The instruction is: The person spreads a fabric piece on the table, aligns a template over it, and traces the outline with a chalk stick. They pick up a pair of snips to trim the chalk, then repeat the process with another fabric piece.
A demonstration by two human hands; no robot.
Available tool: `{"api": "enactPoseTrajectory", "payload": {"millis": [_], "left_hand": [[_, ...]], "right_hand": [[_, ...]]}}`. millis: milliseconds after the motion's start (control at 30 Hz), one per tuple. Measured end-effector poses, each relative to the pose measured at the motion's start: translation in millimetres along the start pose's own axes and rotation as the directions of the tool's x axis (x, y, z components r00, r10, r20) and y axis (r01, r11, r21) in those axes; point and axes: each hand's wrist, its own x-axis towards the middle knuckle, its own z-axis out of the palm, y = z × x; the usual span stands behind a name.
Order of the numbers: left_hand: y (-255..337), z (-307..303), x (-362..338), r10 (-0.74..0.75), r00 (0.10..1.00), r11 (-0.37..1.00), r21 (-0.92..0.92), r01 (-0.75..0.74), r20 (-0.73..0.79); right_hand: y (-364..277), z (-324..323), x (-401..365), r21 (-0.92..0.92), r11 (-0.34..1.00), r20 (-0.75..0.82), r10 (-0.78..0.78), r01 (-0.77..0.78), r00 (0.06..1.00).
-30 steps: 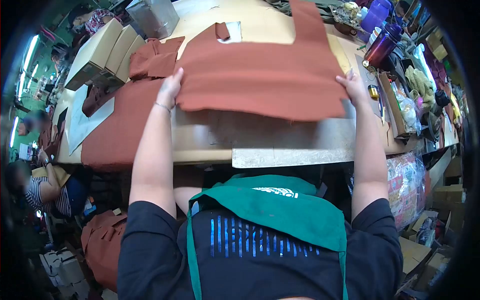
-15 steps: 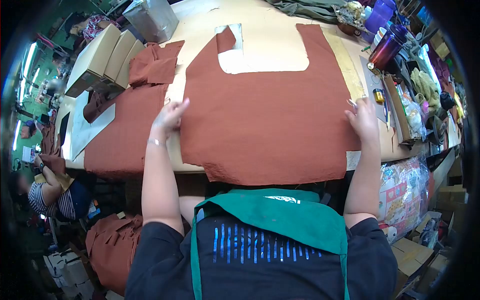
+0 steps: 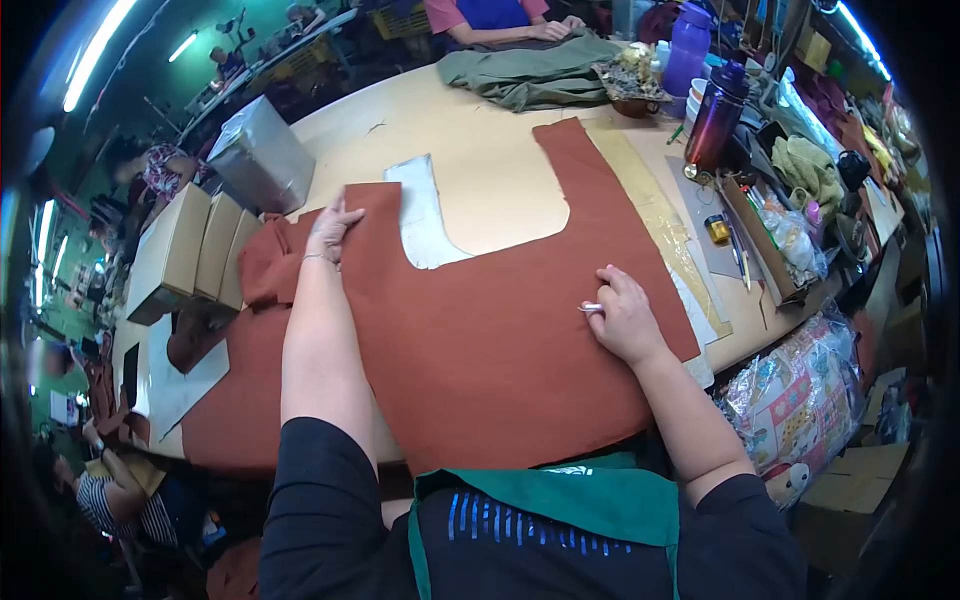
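A rust-brown cloth panel (image 3: 500,350) with a deep U-shaped cutout lies over the table edge in front of me. Under it, pale pattern pieces show, one a whitish sheet (image 3: 422,215) inside the cutout. My left hand (image 3: 333,228) rests at the edge of the left strap, fingers apart, touching the cloth. On the panel's right half lies my right hand (image 3: 625,315), with a small pale stick-like thing (image 3: 592,307) between its curled fingers; its exact kind is too small to tell.
More rust-brown cloth (image 3: 245,400) lies at left beside cardboard boxes (image 3: 172,255) and a silvery box (image 3: 262,158). A dark tumbler (image 3: 715,115), a purple bottle (image 3: 688,45) and a tray of small items (image 3: 765,240) stand right. Across the table, a person handles green cloth (image 3: 525,70).
My left hand has moved forward to the left strap, now lying flat where its tip was folded. My right hand has moved inward onto the cloth. The panel has shifted toward me and the view tilted up.
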Motion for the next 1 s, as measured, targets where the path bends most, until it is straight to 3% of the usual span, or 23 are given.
{"api": "enactPoseTrajectory", "payload": {"millis": [33, 67, 133, 167, 233, 300, 333, 367, 400, 467, 567, 667, 767, 833, 900, 1000], "left_hand": [[-4.7, -9.4, 12.1, 0.064, 0.997, 0.995, -0.070, -0.067, -0.032], [18.4, 3.1, -6.6, -0.023, 1.000, 0.990, -0.140, 0.024, 0.010], [3.9, -9.5, -8.0, 0.012, 0.993, 1.000, -0.023, -0.015, -0.119], [-4.7, -17.7, -9.9, 0.077, 0.977, 0.963, 0.270, -0.021, -0.198], [-21.5, -34.0, -18.0, 0.261, 0.927, 0.647, 0.761, 0.038, -0.268], [-12.0, -2.5, -71.4, 0.596, 0.803, 0.401, 0.868, -0.293, -0.004], [-1.6, 18.2, -109.5, 0.562, 0.814, 0.171, 0.943, -0.286, 0.145], [2.4, 35.0, -147.6, 0.502, 0.824, 0.108, 0.926, -0.361, 0.262], [1.1, 57.3, -185.8, 0.286, 0.945, 0.202, 0.954, -0.222, 0.160], [0.8, 83.2, -235.4, -0.043, 0.993, 0.149, 0.983, -0.105, 0.113], [-13.8, 82.6, -244.5, -0.019, 0.996, 0.125, 0.988, -0.088, 0.091], [-15.5, 80.9, -236.1, 0.011, 0.994, 0.118, 0.987, -0.111, 0.111], [-15.6, 75.8, -238.6, 0.014, 0.990, 0.106, 0.984, -0.141, 0.141], [-17.7, 67.3, -248.6, 0.008, 0.986, 0.100, 0.981, -0.165, 0.165], [-17.2, 58.8, -256.5, -0.007, 0.983, 0.060, 0.982, -0.182, 0.182], [-13.3, 55.7, -262.0, -0.010, 0.978, 0.044, 0.977, -0.208, 0.209]], "right_hand": [[-0.8, -2.0, 0.7, 0.015, 1.000, 0.010, 0.017, -0.017, 1.000], [-1.2, -3.6, 1.9, 0.015, 1.000, 0.010, 0.027, -0.027, 1.000], [-3.3, -4.0, 2.5, 0.027, 0.999, 0.022, 0.045, -0.046, 0.999], [-4.3, -3.5, 2.8, 0.019, 0.998, 0.043, 0.054, -0.055, 0.998], [-4.8, -3.4, 4.7, 0.001, 0.998, 0.077, 0.068, -0.068, 0.995], [-4.1, -2.5, 6.3, 0.002, 0.998, 0.100, 0.068, -0.069, 0.993], [-3.5, -1.8, 7.1, 0.000, 0.998, 0.112, 0.068, -0.068, 0.991], [-3.1, -0.1, 8.4, -0.012, 0.998, 0.119, 0.064, -0.063, 0.991], [-2.2, 1.9, 11.6, -0.024, 0.998, 0.126, 0.058, -0.056, 0.990], [-1.1, 6.2, 18.0, -0.051, 0.998, 0.131, 0.054, -0.048, 0.990], [-0.2, 14.7, 25.7, -0.092, 0.996, 0.093, 0.019, -0.010, 0.995], [1.4, 7.6, 25.1, -0.006, 0.999, 0.069, 0.040, -0.040, 0.997], [37.5, -13.2, 15.8, 0.089, 0.984, -0.107, 0.162, -0.153, 0.981], [80.9, -29.2, -0.3, -0.053, 0.947, -0.232, 0.297, -0.317, 0.926], [101.1, -50.2, -13.8, -0.218, 0.838, -0.241, 0.451, -0.500, 0.860], [120.4, -56.2, -23.4, -0.198, 0.820, -0.199, 0.502, -0.537, 0.841]]}}
